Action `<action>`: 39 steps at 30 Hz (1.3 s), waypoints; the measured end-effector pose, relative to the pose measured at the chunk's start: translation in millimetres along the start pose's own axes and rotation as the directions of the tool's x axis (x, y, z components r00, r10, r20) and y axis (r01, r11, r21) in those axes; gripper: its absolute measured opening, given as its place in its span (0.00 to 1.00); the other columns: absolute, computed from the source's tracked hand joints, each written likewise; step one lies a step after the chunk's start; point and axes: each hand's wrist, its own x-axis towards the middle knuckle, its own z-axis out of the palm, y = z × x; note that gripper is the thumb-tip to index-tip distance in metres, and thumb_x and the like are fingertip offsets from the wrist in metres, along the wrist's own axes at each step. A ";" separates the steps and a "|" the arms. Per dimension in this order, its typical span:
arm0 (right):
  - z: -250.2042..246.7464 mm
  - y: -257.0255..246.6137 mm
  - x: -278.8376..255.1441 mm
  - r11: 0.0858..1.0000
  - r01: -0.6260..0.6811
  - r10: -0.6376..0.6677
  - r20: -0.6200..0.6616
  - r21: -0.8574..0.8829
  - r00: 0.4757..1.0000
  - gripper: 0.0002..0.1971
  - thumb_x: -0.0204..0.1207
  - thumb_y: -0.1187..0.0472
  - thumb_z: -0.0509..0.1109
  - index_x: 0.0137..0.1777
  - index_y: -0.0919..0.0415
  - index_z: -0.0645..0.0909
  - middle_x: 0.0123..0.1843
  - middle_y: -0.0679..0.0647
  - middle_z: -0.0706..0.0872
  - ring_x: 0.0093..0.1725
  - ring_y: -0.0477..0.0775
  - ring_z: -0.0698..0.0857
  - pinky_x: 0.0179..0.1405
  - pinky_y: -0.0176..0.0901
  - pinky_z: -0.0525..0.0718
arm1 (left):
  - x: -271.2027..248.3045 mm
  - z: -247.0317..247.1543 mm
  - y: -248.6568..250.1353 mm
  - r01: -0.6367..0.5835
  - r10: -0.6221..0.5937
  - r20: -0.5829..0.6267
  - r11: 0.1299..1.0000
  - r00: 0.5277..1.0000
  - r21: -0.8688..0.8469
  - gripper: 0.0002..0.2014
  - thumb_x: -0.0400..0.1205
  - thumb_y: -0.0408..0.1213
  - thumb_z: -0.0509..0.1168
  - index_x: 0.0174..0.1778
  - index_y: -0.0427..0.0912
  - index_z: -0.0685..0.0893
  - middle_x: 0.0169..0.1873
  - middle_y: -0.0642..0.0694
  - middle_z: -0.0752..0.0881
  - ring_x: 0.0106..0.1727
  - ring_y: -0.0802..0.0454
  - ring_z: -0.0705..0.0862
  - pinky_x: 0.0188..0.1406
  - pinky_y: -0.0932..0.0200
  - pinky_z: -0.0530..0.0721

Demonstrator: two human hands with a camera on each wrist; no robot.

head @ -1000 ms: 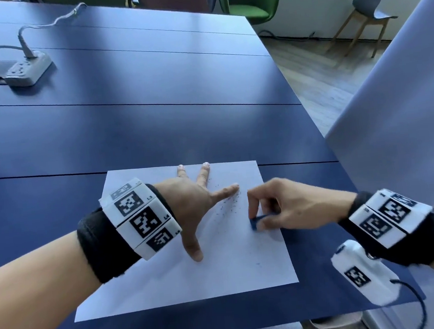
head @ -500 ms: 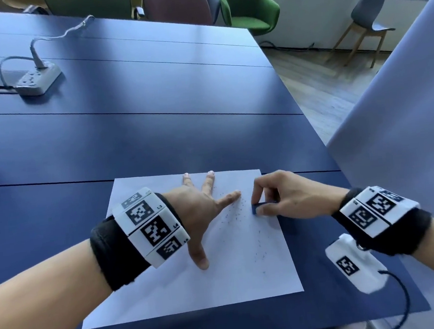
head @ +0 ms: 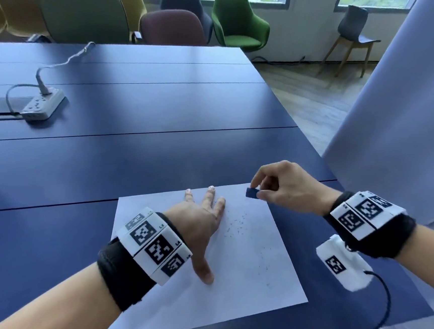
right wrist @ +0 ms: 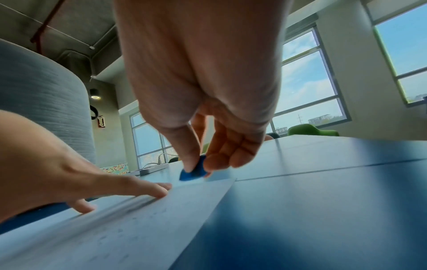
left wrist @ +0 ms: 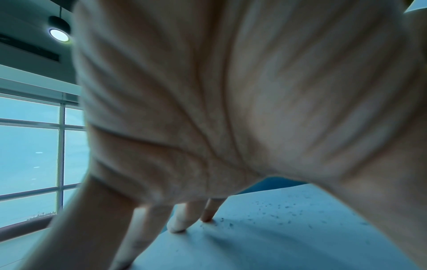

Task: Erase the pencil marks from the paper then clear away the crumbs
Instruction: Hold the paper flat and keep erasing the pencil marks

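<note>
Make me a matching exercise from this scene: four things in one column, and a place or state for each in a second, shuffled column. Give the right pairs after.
Things:
1. eraser
2. left hand
3. crumbs
4. power strip

Places or states:
A. scattered over the paper
B. far back on the table, cable plugged in
C. pinched in the right hand
D. spread flat, pressing the paper down

Pairs: 1-C, 2-D, 3-A, 4-B
</note>
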 end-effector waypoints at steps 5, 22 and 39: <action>7.0 4.2 4.3 0.995 -0.013 0.010 -0.025 -0.101 1.000 0.05 0.70 0.66 0.72 0.41 0.55 0.83 0.32 0.44 0.85 0.33 0.41 0.84 0.31 0.27 0.78 | -2.3 -0.5 -1.9 -0.002 0.002 -0.012 1.000 1.000 -0.007 0.75 0.59 0.62 0.82 0.83 0.43 0.30 0.83 0.44 0.28 0.82 0.26 0.37 0.76 0.35 0.69; -17.1 16.0 25.6 0.932 -0.034 0.024 -0.032 -0.360 0.999 0.08 0.71 0.54 0.75 0.48 0.53 0.85 0.47 0.47 0.81 0.45 0.48 0.81 0.50 0.44 0.81 | 0.4 5.3 -3.6 0.029 -0.031 -0.123 0.999 0.992 -0.017 0.77 0.56 0.62 0.82 0.82 0.28 0.34 0.82 0.31 0.32 0.84 0.29 0.42 0.81 0.41 0.61; 0.4 -2.9 44.5 0.929 0.074 0.000 0.200 -0.362 0.980 0.07 0.71 0.59 0.74 0.40 0.47 0.78 0.43 0.44 0.84 0.45 0.48 0.83 0.47 0.46 0.84 | -15.7 10.9 -20.2 -0.033 -0.004 -0.191 0.982 0.981 -0.188 0.71 0.61 0.57 0.83 0.84 0.33 0.39 0.81 0.36 0.28 0.85 0.39 0.37 0.83 0.48 0.57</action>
